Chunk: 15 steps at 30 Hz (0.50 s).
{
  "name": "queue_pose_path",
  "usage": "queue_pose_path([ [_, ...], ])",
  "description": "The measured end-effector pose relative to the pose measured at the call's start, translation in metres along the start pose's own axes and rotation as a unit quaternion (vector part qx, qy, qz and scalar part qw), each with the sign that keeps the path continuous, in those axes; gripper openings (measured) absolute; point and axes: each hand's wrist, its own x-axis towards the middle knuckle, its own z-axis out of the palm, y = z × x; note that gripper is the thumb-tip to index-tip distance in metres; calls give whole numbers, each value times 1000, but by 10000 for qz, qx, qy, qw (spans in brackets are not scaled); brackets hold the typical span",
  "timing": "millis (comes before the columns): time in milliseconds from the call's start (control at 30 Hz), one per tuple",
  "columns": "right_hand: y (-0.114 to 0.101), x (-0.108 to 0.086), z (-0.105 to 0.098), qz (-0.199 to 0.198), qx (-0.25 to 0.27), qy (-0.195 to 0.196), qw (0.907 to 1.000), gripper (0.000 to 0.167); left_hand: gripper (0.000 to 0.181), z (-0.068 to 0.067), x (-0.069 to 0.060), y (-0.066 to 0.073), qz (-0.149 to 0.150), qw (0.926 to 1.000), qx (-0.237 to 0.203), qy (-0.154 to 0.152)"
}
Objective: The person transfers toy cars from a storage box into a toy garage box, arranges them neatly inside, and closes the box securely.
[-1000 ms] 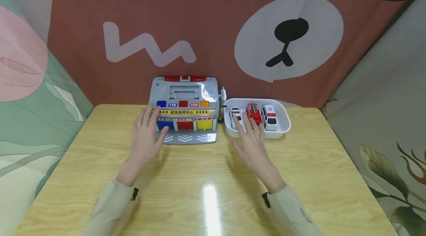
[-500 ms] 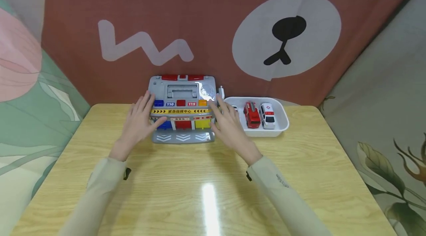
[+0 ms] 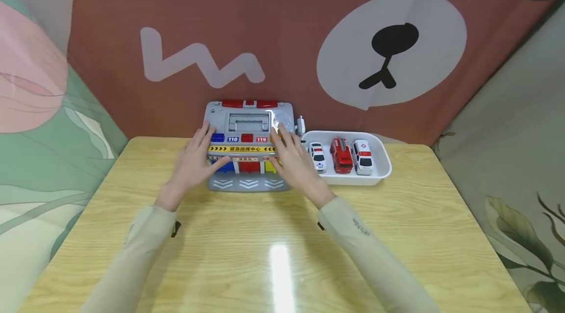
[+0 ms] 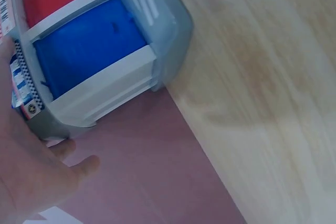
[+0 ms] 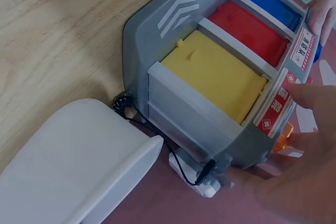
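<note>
Toy station: a grey toy command centre [image 3: 243,148] stood at the far edge of the wooden bench [image 3: 238,249], left of centre, its long axis parallel to that edge and its ramp [image 3: 248,185] facing the near edge.
Left hand: the left hand [image 3: 192,163] held the station's left end, thumb on the front signs, fingers along the side; fingertips were partly hidden, so how hard they pressed could not be told.
Right hand: the right hand [image 3: 295,162] gripped the station's right end, thumb on the front sign, fingers over the top and side.
Key relation: the station lay directly between the two hands, touched by both; the right hand was nearer the tray.
Station doors: blue [image 5: 270,3], red [image 5: 249,32] and yellow [image 5: 212,74] panels filled the front, left to right.
Station's right side: a white piece [image 3: 301,126], with a black coiled cord [image 5: 122,102].
White tray: the tray [image 3: 353,180] sat just right of the station, near the bench's far edge.
Tray contents: a white car [image 3: 318,156], red fire engine [image 3: 342,156] and white ambulance [image 3: 363,157], side by side, pointing lengthwise from far to near edge.
</note>
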Motion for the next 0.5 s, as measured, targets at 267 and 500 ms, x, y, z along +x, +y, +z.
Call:
queue_pose_path([
  [267,-1,2,3,-39,-309,89,9995,69,93,5,-1,1,-77,9996,-205,201],
  [500,-2,0,7,-23,-301,72,9995,71,92,6,-2,1,-134,9995,-233,150],
])
